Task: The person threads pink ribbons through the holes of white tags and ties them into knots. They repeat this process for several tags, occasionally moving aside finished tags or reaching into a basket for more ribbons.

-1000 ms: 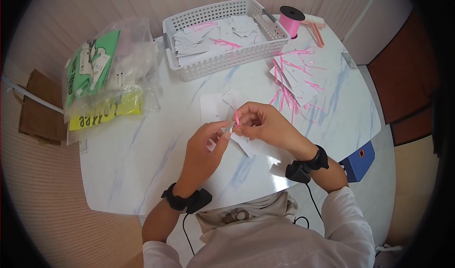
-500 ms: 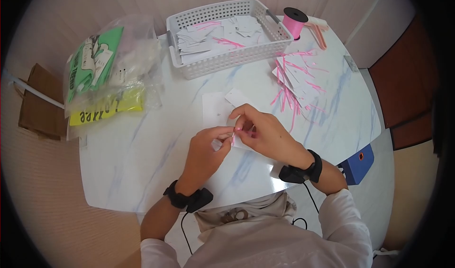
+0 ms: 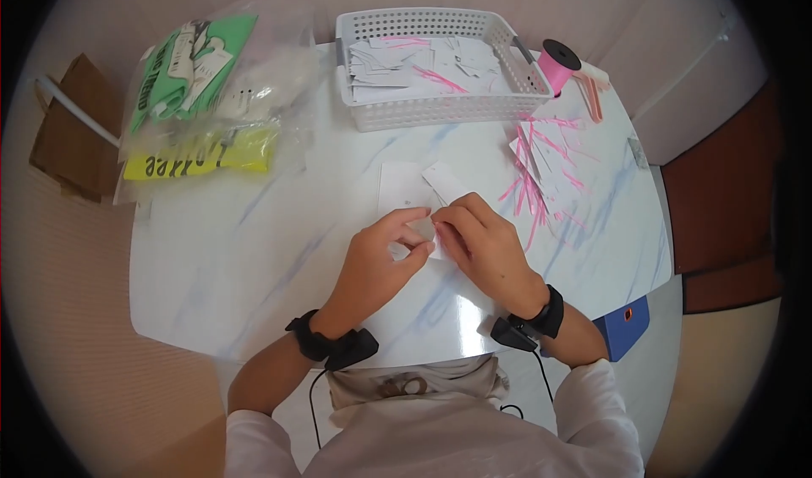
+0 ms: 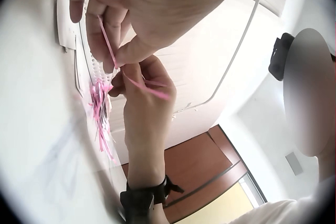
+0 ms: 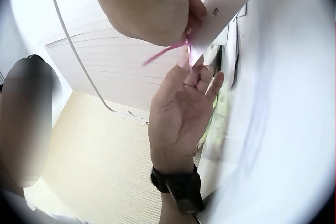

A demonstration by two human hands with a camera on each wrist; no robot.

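Observation:
Both hands meet over the front middle of the table, working at a thin pink ribbon (image 4: 107, 43) on a white card tag (image 5: 218, 16). My left hand (image 3: 382, 248) pinches the ribbon between thumb and fingertips, its other fingers loosely bent. Close against it, my right hand (image 3: 491, 245) pinches the ribbon by the card's corner, a loose ribbon end (image 5: 163, 54) sticking out beside it. In the head view the hands largely hide this card. Just beyond them a larger white card (image 3: 400, 186) and a smaller white tag (image 3: 440, 178) lie on the table.
A white perforated basket (image 3: 448, 112) at the back contains cards and pink ribbons. To its right stand a pink ribbon spool (image 3: 556, 68) and pink-handled scissors (image 3: 590, 97). A pile of ribboned tags (image 3: 548, 165) lies right; plastic-bagged clothes (image 3: 203, 97) lie left.
The right hand's fingers have drawn together; the index finger was raised half a second ago. Both hands stay close together at the ribbon. The head view has shifted, moving the basket rightward in frame.

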